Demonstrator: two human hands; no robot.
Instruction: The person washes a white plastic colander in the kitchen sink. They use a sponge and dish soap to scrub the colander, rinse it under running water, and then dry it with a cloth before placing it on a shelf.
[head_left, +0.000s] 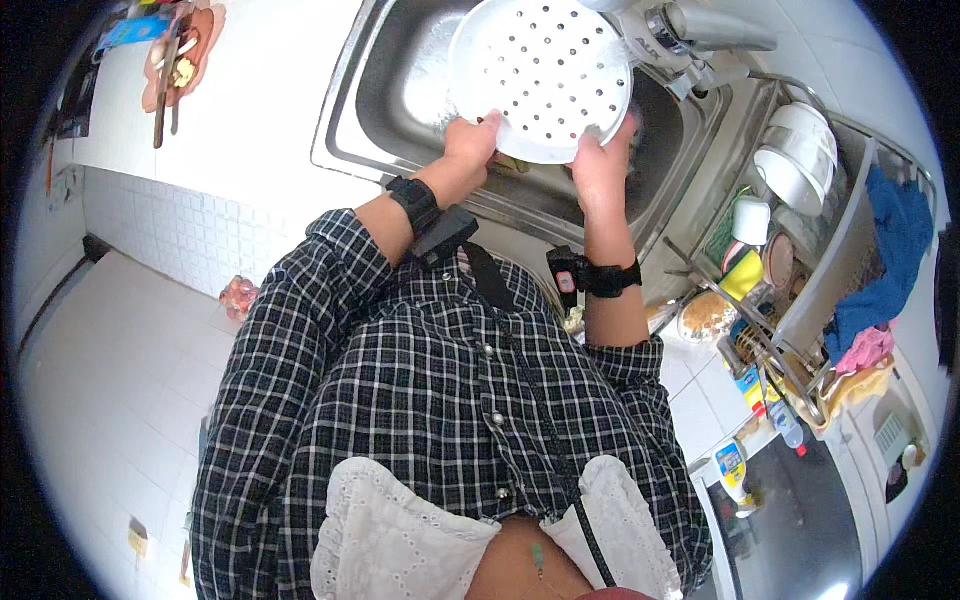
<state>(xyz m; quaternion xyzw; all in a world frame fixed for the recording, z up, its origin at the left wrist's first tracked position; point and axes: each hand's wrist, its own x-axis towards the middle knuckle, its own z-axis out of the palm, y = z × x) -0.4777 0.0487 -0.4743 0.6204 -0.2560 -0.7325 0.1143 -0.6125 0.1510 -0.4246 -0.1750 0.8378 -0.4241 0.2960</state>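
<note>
Over the steel sink (397, 94) I hold a round white plate-like strainer (544, 75) with many small holes, tilted so that its face shows to the camera. My left hand (471, 146) grips its lower left rim, thumb on the face. At the lower right rim is my right hand (604, 165), its thumb also on the face. Both hands' fingers are mostly hidden behind the strainer. Water appears to run near its right side, below the metal faucet (675, 52). Some greenish-yellow pieces (512, 163) show under the strainer's lower edge. Each wrist wears a black strap.
Right of the sink stands a dish rack (832, 247) with white bowls (801, 157), a cup and a yellow sponge (742, 275); a blue cloth (885, 240) hangs over it. On the left counter, a knife (166, 90) lies across a cutting board (204, 30) with food pieces.
</note>
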